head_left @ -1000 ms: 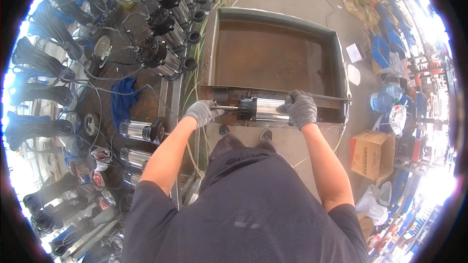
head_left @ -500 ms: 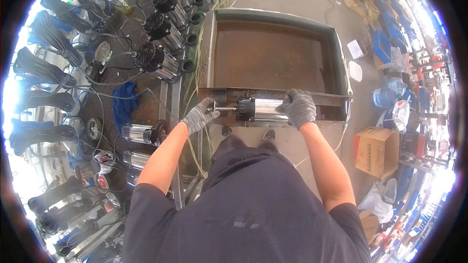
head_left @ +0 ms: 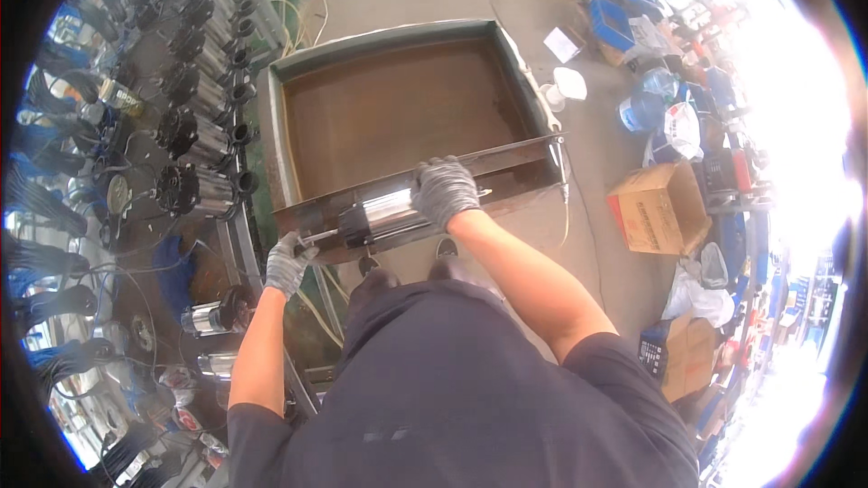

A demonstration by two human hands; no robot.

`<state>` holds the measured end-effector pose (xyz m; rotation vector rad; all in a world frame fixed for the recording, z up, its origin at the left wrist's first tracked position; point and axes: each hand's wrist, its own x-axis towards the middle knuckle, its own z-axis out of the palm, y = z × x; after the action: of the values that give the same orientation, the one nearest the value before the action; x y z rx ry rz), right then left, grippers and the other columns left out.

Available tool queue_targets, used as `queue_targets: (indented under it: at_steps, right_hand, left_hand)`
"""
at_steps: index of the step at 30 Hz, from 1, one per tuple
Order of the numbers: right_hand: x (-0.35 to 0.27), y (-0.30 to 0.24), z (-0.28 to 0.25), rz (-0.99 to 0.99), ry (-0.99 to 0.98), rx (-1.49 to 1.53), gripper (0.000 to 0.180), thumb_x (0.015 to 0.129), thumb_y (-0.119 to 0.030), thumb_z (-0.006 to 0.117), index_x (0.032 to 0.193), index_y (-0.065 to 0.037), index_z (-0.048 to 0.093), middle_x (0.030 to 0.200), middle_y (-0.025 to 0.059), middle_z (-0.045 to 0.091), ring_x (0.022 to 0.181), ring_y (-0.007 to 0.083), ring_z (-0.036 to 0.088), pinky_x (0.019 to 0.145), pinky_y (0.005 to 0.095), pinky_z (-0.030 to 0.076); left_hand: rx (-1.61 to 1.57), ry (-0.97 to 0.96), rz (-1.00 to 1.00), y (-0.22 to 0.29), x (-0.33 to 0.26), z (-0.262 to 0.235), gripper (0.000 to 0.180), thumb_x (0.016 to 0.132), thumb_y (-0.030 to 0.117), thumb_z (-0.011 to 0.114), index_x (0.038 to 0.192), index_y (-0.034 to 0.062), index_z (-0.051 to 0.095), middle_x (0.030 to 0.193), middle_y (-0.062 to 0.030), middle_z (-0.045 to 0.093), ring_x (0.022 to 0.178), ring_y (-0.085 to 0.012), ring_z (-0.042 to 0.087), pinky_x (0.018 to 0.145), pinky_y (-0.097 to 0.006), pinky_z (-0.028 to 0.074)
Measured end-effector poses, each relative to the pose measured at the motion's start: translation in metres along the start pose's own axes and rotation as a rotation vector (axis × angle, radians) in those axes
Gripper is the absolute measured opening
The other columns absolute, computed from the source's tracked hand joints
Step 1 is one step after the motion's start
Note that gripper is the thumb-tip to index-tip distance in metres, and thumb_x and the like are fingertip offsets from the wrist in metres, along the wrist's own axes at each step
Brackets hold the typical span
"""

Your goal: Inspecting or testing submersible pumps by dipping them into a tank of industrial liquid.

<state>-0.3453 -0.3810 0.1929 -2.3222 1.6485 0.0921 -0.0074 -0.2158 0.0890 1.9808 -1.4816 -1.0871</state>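
Note:
A shiny metal motor cylinder (head_left: 389, 215) with a black ribbed end lies across the near ledge of a water-filled trough (head_left: 271, 140). From the black end a thin metal rod (head_left: 321, 237) sticks out to the left. My left hand (head_left: 287, 266), in a grey glove, is closed around the outer end of that rod; its fingertips are partly hidden. My right hand (head_left: 446, 192), gloved too, lies wrapped over the cylinder's right part. A small pale tip shows just beyond the right hand.
On the left stand rows of similar motors (head_left: 194, 190) with coiled cables. A blue cloth (head_left: 176, 271) and another metal cylinder (head_left: 206, 318) lie nearer. To the right are an open cardboard box (head_left: 655, 212), a water jug (head_left: 642, 111) and a blue bin (head_left: 611, 23).
My view has turned, so the trough, cylinder and both hands sit further left and tilted in the picture. Both hands keep their places on the rod and the cylinder.

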Motion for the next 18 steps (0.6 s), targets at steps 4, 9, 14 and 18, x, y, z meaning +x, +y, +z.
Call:
queue_targets:
  at_steps: [4,9,14,18]
  right_hand:
    - [-0.005,0.012,-0.002,-0.032,0.0,0.096,0.033,0.096,-0.033,0.06,0.109,-0.006,0.073,0.115,0.0175,0.071,0.113,0.0344,0.066,0.1,0.046,0.052]
    - [-0.014,0.112,0.019,0.164,0.542,0.899,0.029,0.097,-0.026,0.069,0.112,-0.001,0.07,0.106,0.0206,0.071,0.099,0.0336,0.069,0.092,0.0424,0.053]
    - [-0.044,0.276,0.067,0.693,0.674,0.406,0.031,0.092,-0.027,0.07,0.106,0.0,0.066,0.098,0.0228,0.068,0.094,0.0396,0.066,0.089,0.0476,0.051]
    - [-0.061,0.321,0.098,0.868,0.442,0.55,0.039,0.094,-0.035,0.068,0.112,0.0,0.061,0.081,0.0135,0.067,0.076,0.0357,0.068,0.072,0.0478,0.056]
  left_hand:
    - [0.036,0.029,-0.063,0.007,-0.007,0.002,0.041,0.088,0.02,0.081,0.12,0.0008,0.064,0.1,-0.012,0.067,0.086,-0.0188,0.063,0.086,-0.032,0.055]
    - [-0.34,0.334,-0.027,-0.005,-0.029,0.025,0.044,0.096,0.019,0.075,0.133,0.0028,0.056,0.107,-0.006,0.063,0.097,-0.0136,0.062,0.085,-0.029,0.053]
    - [-0.25,0.482,-0.043,0.005,-0.068,0.047,0.036,0.102,0.027,0.069,0.128,0.0051,0.058,0.097,-0.0062,0.065,0.087,-0.0087,0.062,0.076,-0.024,0.052]
    - [-0.631,0.451,-0.389,0.042,-0.085,0.063,0.029,0.107,0.035,0.059,0.11,0.0063,0.062,0.074,0.0018,0.06,0.056,-0.0021,0.046,0.051,-0.02,0.038]
